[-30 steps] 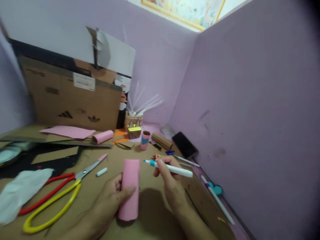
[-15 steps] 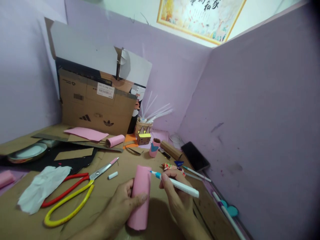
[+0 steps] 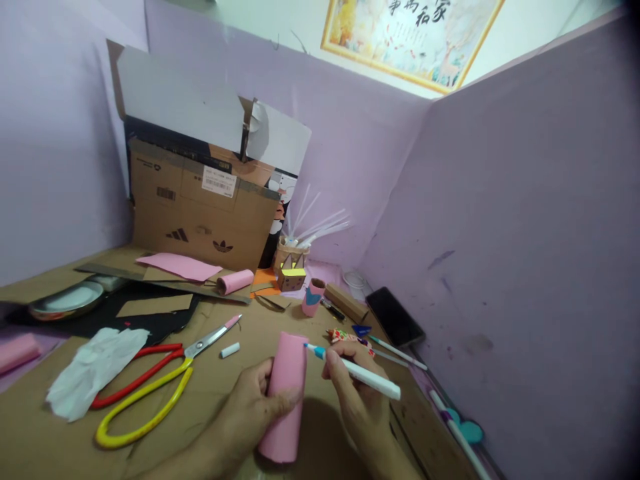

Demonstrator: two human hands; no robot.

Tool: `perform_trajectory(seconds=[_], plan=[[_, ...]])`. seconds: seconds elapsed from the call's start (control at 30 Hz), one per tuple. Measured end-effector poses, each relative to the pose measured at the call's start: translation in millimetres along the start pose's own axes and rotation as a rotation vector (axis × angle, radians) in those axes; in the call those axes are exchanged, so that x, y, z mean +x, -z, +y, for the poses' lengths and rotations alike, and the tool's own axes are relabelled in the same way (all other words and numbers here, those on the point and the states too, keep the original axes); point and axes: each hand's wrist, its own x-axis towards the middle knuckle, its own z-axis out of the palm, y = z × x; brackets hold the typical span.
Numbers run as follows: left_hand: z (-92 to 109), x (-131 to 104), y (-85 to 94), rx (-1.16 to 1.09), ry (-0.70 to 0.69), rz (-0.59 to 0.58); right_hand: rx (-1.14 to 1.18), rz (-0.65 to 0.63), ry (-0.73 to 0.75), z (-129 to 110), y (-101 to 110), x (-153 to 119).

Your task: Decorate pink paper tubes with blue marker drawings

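A pink paper tube [image 3: 287,400] stands tilted above the cardboard-covered table, gripped by my left hand [image 3: 253,400] with the thumb across its front. My right hand [image 3: 355,393] holds a white marker [image 3: 370,379] between thumb and fingers. The marker's blue tip is at the upper right edge of the tube. Its white cap [image 3: 230,350] lies to the left of the tube. Beyond it stands a small pink tube with a blue shape [image 3: 313,298].
Scissors [image 3: 187,360] with red and yellow handles and a crumpled tissue [image 3: 97,373] lie at left. A cardboard box [image 3: 200,210] stands behind. At right are a phone [image 3: 395,317] and a brown cardboard piece [image 3: 346,303]. Another pink roll [image 3: 236,282] lies near the box.
The whole view has shifted slightly, so everything appears a little further right. Both hands keep their holds on the tube and marker, and the marker tip remains by the tube's upper edge.
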Motion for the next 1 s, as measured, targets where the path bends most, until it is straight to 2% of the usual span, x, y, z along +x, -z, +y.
perform_trajectory(seconds=[0.2, 0.37, 0.5, 0.57, 0.63, 0.7, 0.8, 0.9, 1.0], plan=[[-3.0, 0.5, 1.3, 0.021, -0.019, -0.004, 0.038, -0.020, -0.039, -0.3, -0.4, -0.8], [-2.9, -0.4, 1.2, -0.029, -0.018, 0.007, 0.067, 0.019, -0.058, 2.6, 0.5, -1.3], [4.0, -4.9, 3.2, -0.277, 0.091, -0.073, 0.326, 0.177, -0.209, 5.4, -1.4, 4.2], [7.9, -6.9, 6.2, -0.433, 0.191, -0.146, 0.511, 0.189, -0.343, 6.0, -3.6, 7.7], [10.4, -7.6, 10.0, -0.558, 0.275, -0.213, 0.699, 0.095, -0.456, 5.3, -6.0, 9.7], [11.0, -6.8, 13.4, -0.640, 0.308, -0.266, 0.888, -0.073, -0.535, 2.9, -8.0, 10.0], [8.8, -4.9, 15.9, -0.654, 0.338, -0.318, 1.070, -0.263, -0.596, -2.8, -10.5, 8.4], [5.8, -4.2, 14.6, -0.612, 0.419, -0.341, 1.085, -0.302, -0.631, -7.5, -12.6, 6.2], [6.3, -5.0, 9.7, -0.566, 0.472, -0.307, 0.991, -0.268, -0.668, -8.1, -13.1, 4.7]])
